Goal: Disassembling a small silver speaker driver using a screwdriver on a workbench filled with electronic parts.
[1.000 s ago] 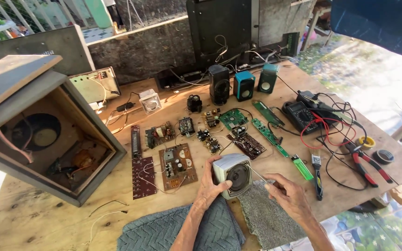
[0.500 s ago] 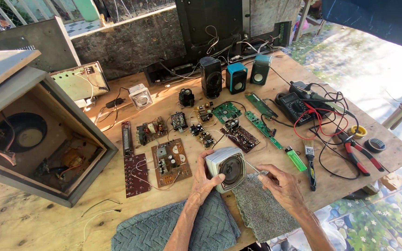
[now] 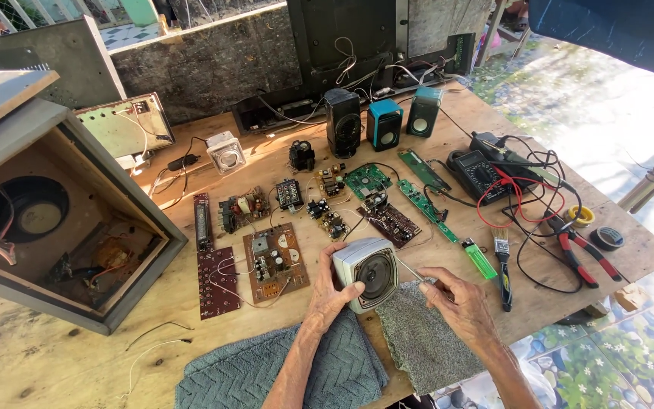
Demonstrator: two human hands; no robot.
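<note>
Unchanged grip: left hand [image 3: 331, 291] fingers clasp small speaker [image 3: 366, 273]; right hand [image 3: 459, 303] pinches screwdriver [image 3: 412, 271] at 3 o'clock; open cabinet [image 3: 77, 227] holds woofer [image 3: 28, 212].

left hand [image 3: 327, 291] holding small speaker [image 3: 366, 273], right hand [image 3: 459, 303] probing

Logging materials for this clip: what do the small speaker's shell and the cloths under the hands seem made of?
Speaker: likely moulded plastic, pale grey and matte, with rounded corners and a dark cone. Cloths: towelling by the look, grey-green with a looped, ribbed pile. The left hand holds the speaker.
</note>
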